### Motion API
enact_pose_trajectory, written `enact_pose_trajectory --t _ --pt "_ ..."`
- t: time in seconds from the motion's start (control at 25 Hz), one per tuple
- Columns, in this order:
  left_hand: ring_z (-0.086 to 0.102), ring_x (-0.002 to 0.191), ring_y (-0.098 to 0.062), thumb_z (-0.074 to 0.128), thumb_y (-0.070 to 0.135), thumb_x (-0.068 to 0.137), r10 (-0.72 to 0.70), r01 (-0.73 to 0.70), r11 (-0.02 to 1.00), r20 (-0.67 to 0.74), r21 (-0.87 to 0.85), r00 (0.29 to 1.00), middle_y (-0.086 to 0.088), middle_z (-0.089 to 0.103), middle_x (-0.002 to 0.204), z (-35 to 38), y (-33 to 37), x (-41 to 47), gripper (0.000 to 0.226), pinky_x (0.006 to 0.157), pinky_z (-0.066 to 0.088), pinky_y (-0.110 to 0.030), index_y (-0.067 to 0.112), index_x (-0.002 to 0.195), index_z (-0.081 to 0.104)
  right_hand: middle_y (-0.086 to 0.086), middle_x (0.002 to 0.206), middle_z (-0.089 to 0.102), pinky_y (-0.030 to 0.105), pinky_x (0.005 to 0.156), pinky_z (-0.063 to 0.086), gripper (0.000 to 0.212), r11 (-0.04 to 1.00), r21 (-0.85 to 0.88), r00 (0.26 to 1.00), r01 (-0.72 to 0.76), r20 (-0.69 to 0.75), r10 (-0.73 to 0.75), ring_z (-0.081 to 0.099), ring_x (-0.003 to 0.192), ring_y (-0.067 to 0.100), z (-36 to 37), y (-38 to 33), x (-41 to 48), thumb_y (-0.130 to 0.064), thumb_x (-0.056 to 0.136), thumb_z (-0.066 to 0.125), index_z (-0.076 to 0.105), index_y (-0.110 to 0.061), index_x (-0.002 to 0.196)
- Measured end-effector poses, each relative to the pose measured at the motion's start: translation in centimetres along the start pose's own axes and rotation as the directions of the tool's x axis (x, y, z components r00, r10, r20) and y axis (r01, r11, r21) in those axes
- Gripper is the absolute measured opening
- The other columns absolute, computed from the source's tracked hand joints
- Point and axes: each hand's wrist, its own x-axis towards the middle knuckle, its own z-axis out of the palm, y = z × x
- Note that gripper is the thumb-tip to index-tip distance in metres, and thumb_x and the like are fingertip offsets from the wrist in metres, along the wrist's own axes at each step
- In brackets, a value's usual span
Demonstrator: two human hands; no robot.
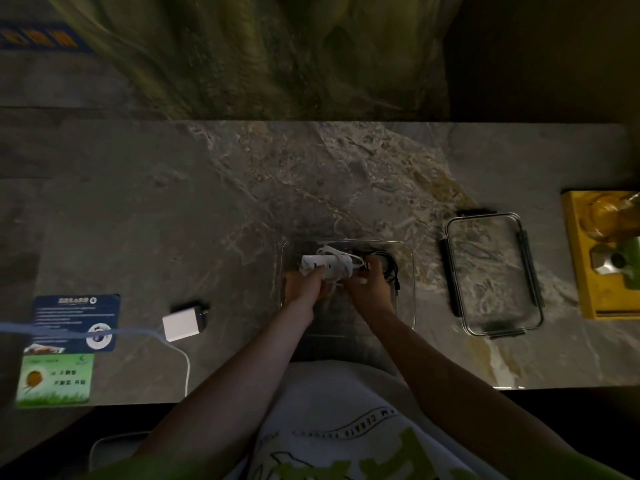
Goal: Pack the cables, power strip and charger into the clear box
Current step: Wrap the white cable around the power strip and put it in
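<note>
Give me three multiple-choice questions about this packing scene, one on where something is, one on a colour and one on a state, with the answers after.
1. Where is the charger relative to the clear box?
A. Inside it
B. On the table, to its left
C. On top of it

2. What colour is the power strip?
A. Black
B. White
C. Yellow

3. What state is the clear box in?
A. Closed and latched
B. Open, with its lid lying to its right
C. Tipped on its side

Answers:
1 B: the charger lies on the table, outside the box walls.
2 B: the strip's body is plainly white.
3 B: the lid lies flat on the table, apart from the box.
</note>
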Motion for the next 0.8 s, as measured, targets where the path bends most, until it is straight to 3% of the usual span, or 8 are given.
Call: enact_pose_trajectory --t 0.08,0.16,0.24,0.36,0.52,0.8 --pt "0.065 0.1 -0.025 0.075 0.035 0.05 -0.005 0.004 1.0 0.034 0.014 0.999 -0.01 0.065 0.117 -0.5 0.3 -1.1 0.08 0.092 0.054 -0.041 0.01 0.123 0.055 0.002 0.095 0.065 0.037 0.071 0.054 0.051 1.0 -0.012 1.0 0.013 0.005 -0.013 0.065 0.086 0.022 -0.3 -0.3 -0.4 -0.024 0.081 0.073 0.044 -0.012 0.122" --pt "0.062 0.099 -0.024 0.074 0.018 0.068 0.038 -0.04 0.995 0.029 0.088 0.999 -0.007 0.064 0.108 -0.9 0.2 -1.8 0.05 0.09 0.053 -0.038 0.01 0.114 0.058 -0.001 0.095 0.061 0.03 0.069 0.047 0.053 0.999 -0.024 1.0 0.025 0.011 -0.025 0.06 0.084 0.017 -0.6 -0.4 -0.7 -0.023 0.082 0.073 0.043 -0.011 0.123" --pt "0.06 0.101 -0.024 0.071 0.015 0.076 0.107 -0.109 0.979 0.022 0.174 0.994 -0.007 0.064 0.11 -1.3 -0.1 -2.3 0.038 0.086 0.05 -0.034 0.013 0.113 0.061 0.0 0.098 0.06 0.032 0.073 0.047 0.055 0.998 -0.039 0.999 0.045 0.014 -0.045 0.058 0.087 0.016 -0.7 -0.4 -1.0 -0.022 0.081 0.074 0.043 -0.011 0.125" --pt "0.058 0.099 -0.021 0.07 0.014 0.078 0.14 -0.145 0.972 0.04 0.186 0.989 -0.004 0.065 0.108 -1.5 -0.5 -3.0 0.036 0.083 0.047 -0.032 0.012 0.113 0.063 0.0 0.103 0.06 0.037 0.077 0.053 0.059 0.998 -0.03 0.998 0.058 0.024 -0.057 0.062 0.094 0.021 -0.8 -0.2 -1.6 -0.027 0.081 0.073 0.042 -0.012 0.128" --pt "0.061 0.094 -0.024 0.068 0.006 0.078 0.029 -0.034 0.994 0.054 0.099 0.998 -0.01 0.065 0.095 -2.3 -0.7 -3.6 0.03 0.092 0.053 -0.039 0.009 0.107 0.062 0.004 0.112 0.064 0.04 0.08 0.055 0.06 0.997 -0.026 0.997 0.066 0.036 -0.065 0.063 0.098 0.021 -0.8 0.3 -2.3 -0.03 0.08 0.074 0.042 -0.015 0.127" --pt "0.056 0.077 -0.02 0.055 -0.005 0.081 0.086 -0.089 0.994 0.055 0.065 0.995 -0.007 0.058 0.078 -2.8 -1.6 -4.6 0.023 0.092 0.05 -0.04 0.006 0.1 0.063 0.011 0.114 0.064 0.032 0.077 0.047 0.063 0.993 -0.093 0.996 0.073 0.065 -0.067 0.058 0.092 0.018 -1.9 0.1 -3.2 -0.025 0.086 0.068 0.037 -0.013 0.139"
